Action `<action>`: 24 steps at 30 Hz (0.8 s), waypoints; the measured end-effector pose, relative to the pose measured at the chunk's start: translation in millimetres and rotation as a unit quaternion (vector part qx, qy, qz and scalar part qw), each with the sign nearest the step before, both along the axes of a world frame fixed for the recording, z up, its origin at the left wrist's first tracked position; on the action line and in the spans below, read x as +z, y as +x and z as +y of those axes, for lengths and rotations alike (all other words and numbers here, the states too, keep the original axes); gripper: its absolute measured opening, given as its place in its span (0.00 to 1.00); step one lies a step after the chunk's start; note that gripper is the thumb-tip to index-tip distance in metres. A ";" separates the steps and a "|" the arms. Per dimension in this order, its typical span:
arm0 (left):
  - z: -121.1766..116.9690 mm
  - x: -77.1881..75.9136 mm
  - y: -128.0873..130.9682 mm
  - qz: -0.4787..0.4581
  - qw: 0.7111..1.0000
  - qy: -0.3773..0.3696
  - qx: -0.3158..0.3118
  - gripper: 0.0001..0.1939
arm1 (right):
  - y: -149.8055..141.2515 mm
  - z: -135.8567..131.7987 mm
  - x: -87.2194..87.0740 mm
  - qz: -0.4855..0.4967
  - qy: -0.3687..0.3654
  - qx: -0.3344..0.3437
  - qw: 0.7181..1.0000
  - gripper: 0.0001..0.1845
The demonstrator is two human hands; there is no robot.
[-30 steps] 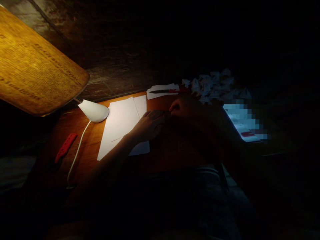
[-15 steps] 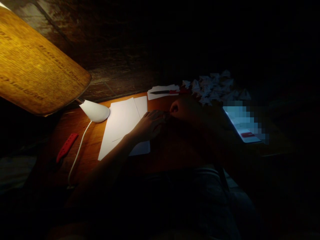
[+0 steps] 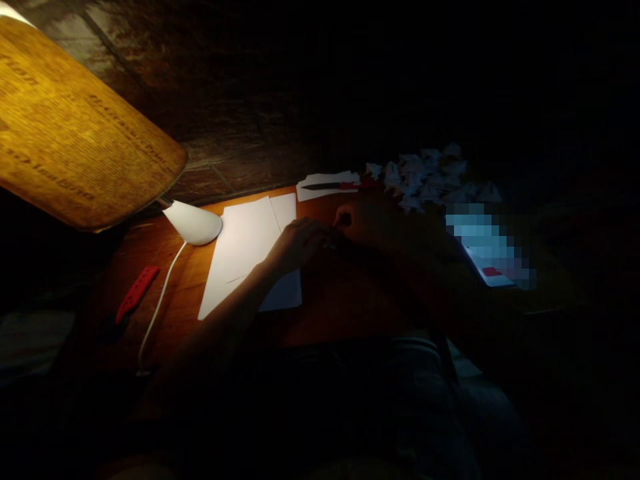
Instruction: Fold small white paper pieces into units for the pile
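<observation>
The scene is very dark. My left hand (image 3: pixel 300 243) hovers over the right edge of white paper sheets (image 3: pixel 245 247) on a wooden table (image 3: pixel 180 293), fingers curled and pinched together. My right hand (image 3: pixel 363 220) sits just to its right, fingertips meeting the left hand's, also curled in a pinch. Between the fingertips lies something small and dark that I cannot make out. A pile of small folded white paper pieces (image 3: pixel 430 173) lies behind my right hand.
A lamp shade (image 3: pixel 75 133) with printed text fills the upper left; its white base (image 3: pixel 193 223) and cord (image 3: pixel 160 300) sit left of the sheets. A red strip (image 3: pixel 136 293) lies at far left. A red-handled knife (image 3: pixel 330 186) rests on paper at the back. A lit screen (image 3: pixel 487 250) glows at right.
Both hands have drawn slightly closer together and the left hand's fingers have curled up more off the sheet. The view shifted a little.
</observation>
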State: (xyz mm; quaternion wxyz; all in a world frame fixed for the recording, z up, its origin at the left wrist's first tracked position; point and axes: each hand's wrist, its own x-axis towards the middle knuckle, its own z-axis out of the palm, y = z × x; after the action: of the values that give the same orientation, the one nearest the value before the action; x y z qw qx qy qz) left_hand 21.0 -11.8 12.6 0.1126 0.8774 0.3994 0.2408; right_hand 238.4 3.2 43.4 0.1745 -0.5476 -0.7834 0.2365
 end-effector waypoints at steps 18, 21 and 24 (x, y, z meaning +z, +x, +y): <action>7.8 -9.9 7.3 -0.013 0.998 0.010 0.063 0.08 | -6.0 -2.9 -0.4 -0.093 0.058 0.049 0.993 0.10; 8.8 -10.3 6.6 0.003 0.998 0.023 0.062 0.06 | -7.3 -6.0 5.5 -0.130 0.074 0.074 0.986 0.12; 9.3 -10.1 6.2 0.020 0.997 0.021 0.070 0.05 | -8.8 -8.6 10.6 -0.166 0.089 0.097 0.977 0.13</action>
State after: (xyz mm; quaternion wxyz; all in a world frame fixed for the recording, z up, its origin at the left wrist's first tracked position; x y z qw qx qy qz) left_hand 27.2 -2.4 2.5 0.0689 0.8542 0.4568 0.2384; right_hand 229.6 -5.4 54.0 0.0666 -0.4831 -0.8686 0.0878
